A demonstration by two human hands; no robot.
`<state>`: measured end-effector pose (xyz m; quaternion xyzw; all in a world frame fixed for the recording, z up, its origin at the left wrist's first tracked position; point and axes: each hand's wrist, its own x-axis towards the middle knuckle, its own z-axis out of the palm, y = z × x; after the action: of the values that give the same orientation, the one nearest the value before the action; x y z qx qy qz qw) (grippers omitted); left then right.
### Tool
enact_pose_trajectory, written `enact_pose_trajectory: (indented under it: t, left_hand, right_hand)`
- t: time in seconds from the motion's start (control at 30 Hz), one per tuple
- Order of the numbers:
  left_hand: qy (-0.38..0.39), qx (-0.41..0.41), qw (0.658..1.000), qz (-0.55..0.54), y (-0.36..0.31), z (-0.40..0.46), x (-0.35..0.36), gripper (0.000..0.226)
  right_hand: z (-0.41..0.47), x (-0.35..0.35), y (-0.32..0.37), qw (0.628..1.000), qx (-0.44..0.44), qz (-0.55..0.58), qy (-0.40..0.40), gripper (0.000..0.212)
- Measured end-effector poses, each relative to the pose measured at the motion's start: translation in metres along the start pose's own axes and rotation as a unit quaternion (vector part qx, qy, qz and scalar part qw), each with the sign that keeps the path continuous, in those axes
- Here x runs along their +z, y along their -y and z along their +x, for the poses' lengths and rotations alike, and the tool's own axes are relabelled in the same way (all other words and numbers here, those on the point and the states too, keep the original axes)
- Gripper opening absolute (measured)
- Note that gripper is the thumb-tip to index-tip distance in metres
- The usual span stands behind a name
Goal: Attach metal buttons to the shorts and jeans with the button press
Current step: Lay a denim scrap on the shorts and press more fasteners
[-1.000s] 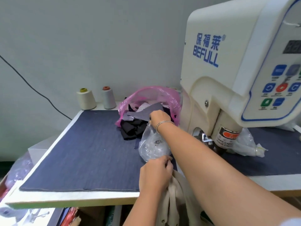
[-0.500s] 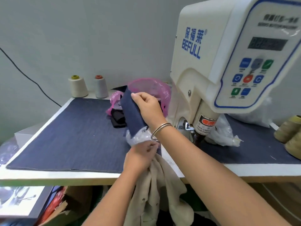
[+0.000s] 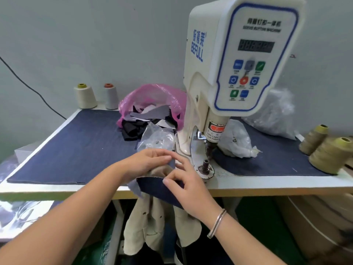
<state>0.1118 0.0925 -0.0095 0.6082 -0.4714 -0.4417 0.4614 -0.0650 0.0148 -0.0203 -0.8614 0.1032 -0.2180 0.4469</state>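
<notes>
While a beige garment (image 3: pixel 160 224) hangs over the front edge of the table (image 3: pixel 267 185), a person works a dark blue denim patch (image 3: pixel 158 185) against its top fold, just short of the button press (image 3: pixel 238 60). The patch lies between the two hands, its long edge running left to right along the table's lip, and the press's lower die (image 3: pixel 206 165) stands just beyond and to the right of it. The right hand (image 3: pixel 189 186), a bangle on its wrist, is the nearer to the die; its thumb and fingers are curled and pinch the patch's upper edge. The left hand (image 3: pixel 150 161) rests on the beige cloth at the table edge, fingers loosely bent over the fold; whether they actually clamp it cannot be told. To reach the die, the cloth would likely have to slide forward and right. Behind the hands lie a clear plastic bag (image 3: pixel 158 138), a pink bag of fabric scraps (image 3: pixel 152 100) and two thread cones (image 3: pixel 95 95); olive thread cones (image 3: pixel 324 148) stand at right.
</notes>
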Motion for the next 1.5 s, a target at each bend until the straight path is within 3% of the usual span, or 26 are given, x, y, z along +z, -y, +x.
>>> enact_pose_trajectory:
  t: [0.1, 0.23, 0.3, 0.43, 0.53, 0.7, 0.77, 0.9, 0.97, 1.1, 1.2, 1.33, 1.5]
  left_hand:
    - [-0.015, 0.004, 0.999, 0.047, -0.023, -0.008, -0.003, 0.028]
    - [-0.015, 0.015, 0.999, 0.035, -0.046, -0.018, -0.007, 0.025]
    - [0.01, -0.008, 0.994, 0.106, -0.055, -0.023, -0.004, 0.022]
    - [0.024, -0.101, 0.952, 0.288, -0.064, -0.018, 0.011, 0.051]
    - [0.021, -0.121, 0.922, 0.368, -0.066, -0.011, 0.028, 0.057]
    - [0.037, -0.138, 0.916, 0.376, -0.069, 0.005, 0.043, 0.04]
    - [0.055, -0.107, 0.934, 0.336, -0.07, 0.011, 0.046, 0.028]
    - [0.091, -0.084, 0.965, 0.231, -0.074, 0.007, 0.035, 0.028]
    - [0.116, -0.085, 0.967, 0.21, -0.073, 0.007, 0.032, 0.022]
    - [0.102, -0.093, 0.957, 0.254, -0.067, 0.015, 0.038, 0.02]
    - [0.101, -0.109, 0.945, 0.291, -0.066, 0.016, 0.034, 0.019]
    - [0.096, -0.13, 0.915, 0.369, -0.06, 0.015, 0.023, 0.041]
    - [0.044, -0.135, 0.949, 0.281, -0.028, 0.012, 0.012, 0.034]
  right_hand:
    - [0.002, -0.007, -0.002, 0.997, 0.032, -0.042, -0.05, 0.019]
    - [-0.002, -0.015, -0.011, 0.992, 0.123, 0.008, -0.022, 0.025]
    - [-0.004, -0.02, -0.012, 0.992, 0.118, 0.03, -0.027, 0.025]
    - [-0.007, -0.038, -0.009, 0.992, 0.09, -0.019, -0.087, 0.022]
    - [-0.011, -0.052, -0.005, 0.99, 0.069, -0.079, -0.097, 0.016]
    - [-0.012, -0.075, 0.003, 0.981, 0.075, -0.173, -0.041, 0.011]
    - [-0.013, -0.087, 0.004, 0.979, 0.073, -0.188, -0.017, 0.015]
    - [-0.018, -0.117, -0.01, 0.984, 0.105, -0.136, 0.038, 0.029]
    - [-0.023, -0.132, -0.023, 0.975, 0.138, -0.141, 0.1, 0.023]
    - [-0.032, -0.144, -0.042, 0.964, 0.161, -0.106, 0.184, 0.042]
    - [-0.032, -0.148, -0.045, 0.975, 0.153, -0.025, 0.159, 0.032]
    - [-0.023, -0.151, -0.053, 0.982, 0.151, 0.081, 0.078, 0.027]
    - [-0.011, -0.141, -0.073, 0.975, 0.17, 0.122, 0.079, 0.03]
